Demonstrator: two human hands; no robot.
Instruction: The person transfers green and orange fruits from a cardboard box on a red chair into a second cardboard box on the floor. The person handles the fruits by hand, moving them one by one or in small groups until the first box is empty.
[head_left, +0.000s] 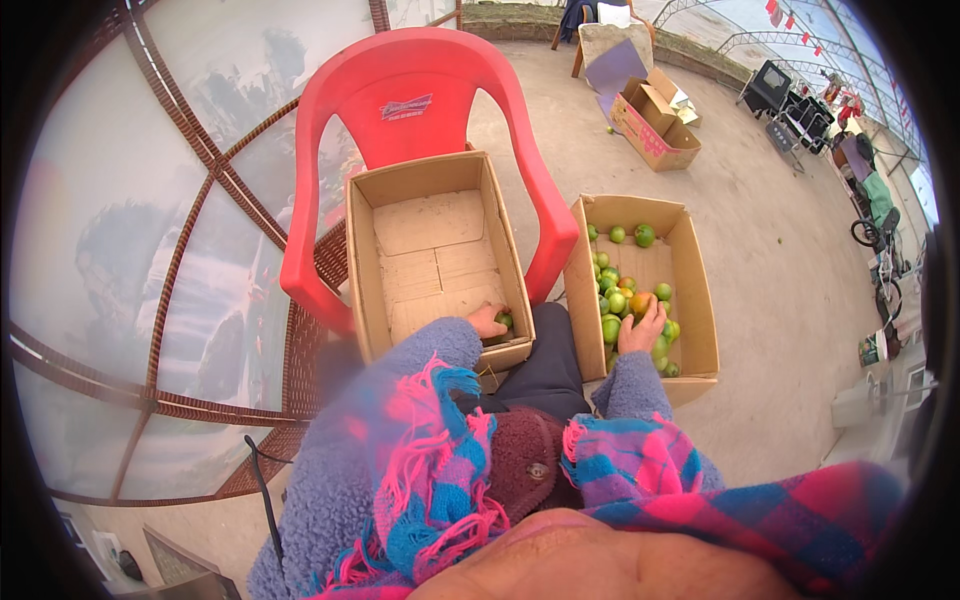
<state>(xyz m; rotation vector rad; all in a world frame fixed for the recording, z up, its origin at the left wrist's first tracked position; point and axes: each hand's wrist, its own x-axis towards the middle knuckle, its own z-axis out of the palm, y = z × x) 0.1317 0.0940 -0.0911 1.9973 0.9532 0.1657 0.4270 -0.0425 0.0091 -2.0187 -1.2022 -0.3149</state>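
Observation:
In the near right corner of a cardboard box, my left hand holds a small green tomato, partly hidden by my fingers. That box rests on the seat of a red plastic armchair. My right hand reaches into a second cardboard box to the right, its fingers around an orange tomato. Several green tomatoes lie around that hand, mostly along the box's left side. Some tomatoes beneath my right hand are hidden.
A wicker-framed partition with glossy panels stands close on the left. Farther off are a pink-printed carton holding cardboard pieces and a chair. Along the right stand a wheelchair and a small bicycle. Concrete floor lies between.

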